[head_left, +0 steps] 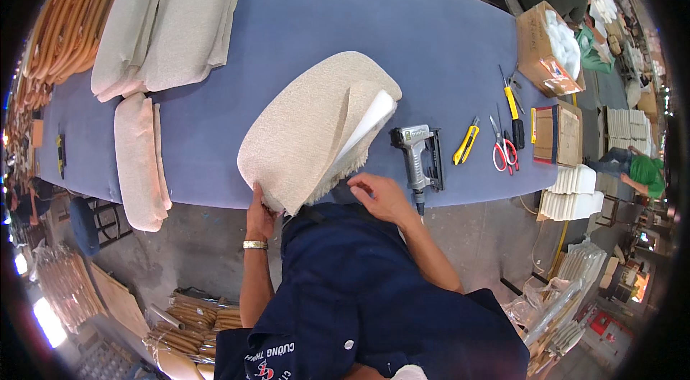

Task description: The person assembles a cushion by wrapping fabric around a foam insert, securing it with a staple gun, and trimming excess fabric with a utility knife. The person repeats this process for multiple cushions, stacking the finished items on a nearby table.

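Note:
A beige fabric cushion cover (302,128) lies tilted on the blue table in front of me. Along its right side the cover gapes, and white padding (370,118) shows inside. Loose frayed threads hang at the edge of this opening. My left hand (260,209) pinches the cover's near left corner at the table edge, its thumb on top. Just right of the frayed edge is my right hand (382,197), fingers loosely bent and apart, holding nothing. Close by on its right lies a grey pneumatic staple gun (417,157).
On the right lie a yellow cutter (467,141), red-handled scissors (501,146) and a yellow screwdriver (512,101). Beyond stands a cardboard box (539,53) with white stuffing. More beige covered cushions (183,28) occupy the left end of the blue table (388,28). A person in green (650,177) is far right.

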The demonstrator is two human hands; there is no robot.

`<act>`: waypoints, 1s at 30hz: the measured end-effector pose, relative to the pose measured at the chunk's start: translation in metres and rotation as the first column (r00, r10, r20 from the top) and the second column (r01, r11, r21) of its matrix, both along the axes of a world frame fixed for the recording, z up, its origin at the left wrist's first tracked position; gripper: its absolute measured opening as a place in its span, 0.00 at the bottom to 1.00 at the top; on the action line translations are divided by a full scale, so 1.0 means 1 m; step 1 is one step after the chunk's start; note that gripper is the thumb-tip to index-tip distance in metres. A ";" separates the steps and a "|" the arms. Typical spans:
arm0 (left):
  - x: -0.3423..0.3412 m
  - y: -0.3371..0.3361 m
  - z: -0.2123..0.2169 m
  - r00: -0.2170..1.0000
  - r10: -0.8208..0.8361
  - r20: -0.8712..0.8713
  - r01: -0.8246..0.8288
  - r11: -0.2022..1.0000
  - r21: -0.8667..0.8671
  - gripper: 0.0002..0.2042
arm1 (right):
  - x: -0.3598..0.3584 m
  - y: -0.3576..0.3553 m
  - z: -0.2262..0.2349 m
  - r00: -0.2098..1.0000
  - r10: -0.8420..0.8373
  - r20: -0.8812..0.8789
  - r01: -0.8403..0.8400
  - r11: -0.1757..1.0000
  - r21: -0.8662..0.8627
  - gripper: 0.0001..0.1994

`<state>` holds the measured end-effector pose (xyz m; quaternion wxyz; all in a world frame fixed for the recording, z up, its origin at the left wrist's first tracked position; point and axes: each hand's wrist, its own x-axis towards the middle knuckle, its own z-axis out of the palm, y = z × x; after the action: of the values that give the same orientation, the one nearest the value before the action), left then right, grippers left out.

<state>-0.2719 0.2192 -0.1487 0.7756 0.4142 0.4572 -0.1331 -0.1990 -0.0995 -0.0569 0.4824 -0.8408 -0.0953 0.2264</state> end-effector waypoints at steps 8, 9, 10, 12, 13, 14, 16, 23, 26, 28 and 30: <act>0.011 -0.013 0.067 0.963 0.101 0.251 0.071 0.800 -0.595 0.31 | 0.018 0.047 0.037 1.000 -0.009 0.000 0.009 0.963 0.269 0.10; 0.014 -0.019 0.067 0.944 0.133 0.301 0.109 0.735 -0.669 0.29 | 0.019 0.052 0.045 0.999 -0.046 0.002 0.043 0.957 0.286 0.09; 0.019 -0.034 0.080 0.960 0.167 0.224 0.029 0.736 -0.676 0.27 | 0.023 0.055 0.053 0.996 -0.092 0.012 0.084 0.951 0.298 0.09; 0.031 -0.057 0.109 0.976 0.198 0.089 -0.109 0.800 -0.590 0.24 | 0.030 0.062 0.066 0.987 -0.084 0.139 0.042 0.957 0.286 0.09; 0.028 -0.059 0.100 0.973 0.197 0.120 -0.081 0.778 -0.623 0.25 | 0.034 0.065 0.072 0.975 -0.086 0.206 0.026 0.961 0.276 0.10; 0.025 -0.058 0.090 0.968 0.196 0.154 -0.049 0.755 -0.654 0.26 | 0.037 0.070 0.078 0.972 -0.004 0.234 -0.055 0.968 0.246 0.12; 0.018 -0.058 0.082 0.954 0.263 0.145 -0.076 0.678 -0.731 0.25 | 0.037 0.076 0.087 0.951 0.153 0.268 -0.205 0.963 0.177 0.17; 0.024 -0.074 0.095 0.903 0.428 0.037 -0.286 0.664 -0.690 0.27 | 0.029 0.132 0.077 0.812 0.371 0.451 -0.287 0.926 -0.247 0.20; 0.011 -0.065 0.054 0.903 0.382 0.196 -0.101 0.634 -0.767 0.31 | 0.039 0.146 0.063 0.696 0.492 0.523 -0.325 0.865 -0.381 0.14; 0.007 -0.050 0.067 0.933 0.292 0.211 -0.075 0.731 -0.678 0.31 | 0.041 0.155 0.055 0.733 0.460 0.501 -0.370 0.888 -0.274 0.13; 0.001 -0.039 0.075 0.983 0.094 0.159 -0.046 0.958 -0.282 0.34 | 0.046 0.164 0.048 0.772 0.428 0.470 -0.389 0.903 -0.184 0.13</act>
<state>-0.2711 0.1807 -0.0734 0.8664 0.2951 0.3805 -0.1324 -0.1535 0.0642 -0.0094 0.3480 -0.8469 -0.3884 0.1037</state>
